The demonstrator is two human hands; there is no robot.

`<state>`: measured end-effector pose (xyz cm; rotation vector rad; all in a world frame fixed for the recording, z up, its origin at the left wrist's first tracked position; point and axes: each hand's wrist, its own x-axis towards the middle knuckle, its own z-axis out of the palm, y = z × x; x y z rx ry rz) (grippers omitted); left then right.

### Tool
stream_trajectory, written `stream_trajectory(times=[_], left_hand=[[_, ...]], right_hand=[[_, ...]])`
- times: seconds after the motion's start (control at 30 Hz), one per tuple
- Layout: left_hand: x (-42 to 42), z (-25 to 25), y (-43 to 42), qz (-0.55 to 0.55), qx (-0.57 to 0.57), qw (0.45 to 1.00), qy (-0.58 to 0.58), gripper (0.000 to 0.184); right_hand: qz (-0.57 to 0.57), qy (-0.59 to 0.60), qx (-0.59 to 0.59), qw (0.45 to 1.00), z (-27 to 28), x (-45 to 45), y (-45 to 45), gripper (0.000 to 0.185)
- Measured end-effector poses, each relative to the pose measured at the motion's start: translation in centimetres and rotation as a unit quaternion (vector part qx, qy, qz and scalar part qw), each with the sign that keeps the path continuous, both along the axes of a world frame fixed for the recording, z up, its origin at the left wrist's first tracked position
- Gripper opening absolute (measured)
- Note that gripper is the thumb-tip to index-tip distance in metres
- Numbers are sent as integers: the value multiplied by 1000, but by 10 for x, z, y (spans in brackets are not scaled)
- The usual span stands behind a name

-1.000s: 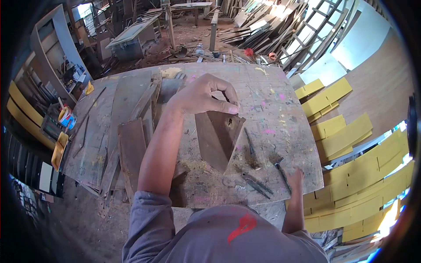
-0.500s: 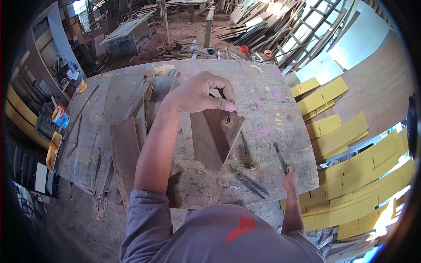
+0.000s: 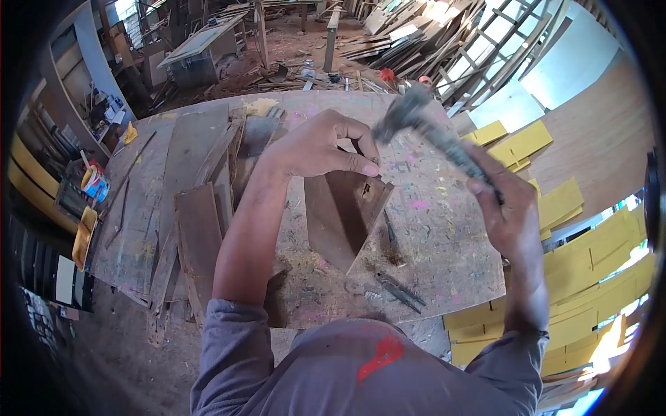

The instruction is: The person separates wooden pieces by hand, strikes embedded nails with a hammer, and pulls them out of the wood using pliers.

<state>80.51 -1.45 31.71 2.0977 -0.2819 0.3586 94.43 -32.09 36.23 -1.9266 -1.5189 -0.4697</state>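
Over a brown wooden board [image 3: 341, 218], I saw the left hand [image 3: 322, 145] pinched, contents unclear, right hand [image 3: 512, 208] clutching a dark hammer [image 3: 444, 143].

No text, label, brand or number can be read. Nearest to being a label is the red, white and blue pattern around the bucket [image 3: 96, 186] at the far left; it is too small to make out. The items [image 3: 114, 111] on the shelf above it are also too small for any print to be legible. On the front of the wearer's grey shirt [image 3: 319, 371] is a bold, curving red mark [image 3: 380, 357], which forms no letter or number that can be made out. The hammer [image 3: 444, 142] is blurred, so any stamp on it is unreadable.
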Motion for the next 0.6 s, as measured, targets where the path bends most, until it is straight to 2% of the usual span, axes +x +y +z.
stream_trajectory(times=[0.07, 0.17, 0.27, 0.37, 0.47, 0.6], left_hand=[[-3, 2, 2, 18, 58, 998, 11, 14], [0, -2, 0, 0, -15, 1000, -3, 15], [1, -4, -1, -7, -55, 998, -4, 16], [-2, 1, 0, 23, 20, 999, 17, 18], [-1, -3, 2, -11, -9, 1000, -14, 19], [-4, 0, 0, 14, 12, 1000, -7, 20]], right_hand=[[-2, -22, -69, 997, 2, 3, 1, 40], [-9, 59, -11, 998, 5, 3, 3, 40], [1, 60, 7, 998, 3, 0, 4, 39], [12, -1, -74, 997, -5, 8, 0, 38], [4, 76, -42, 996, 7, 0, 0, 39], [9, 41, -46, 998, 0, 1, 1, 39]])
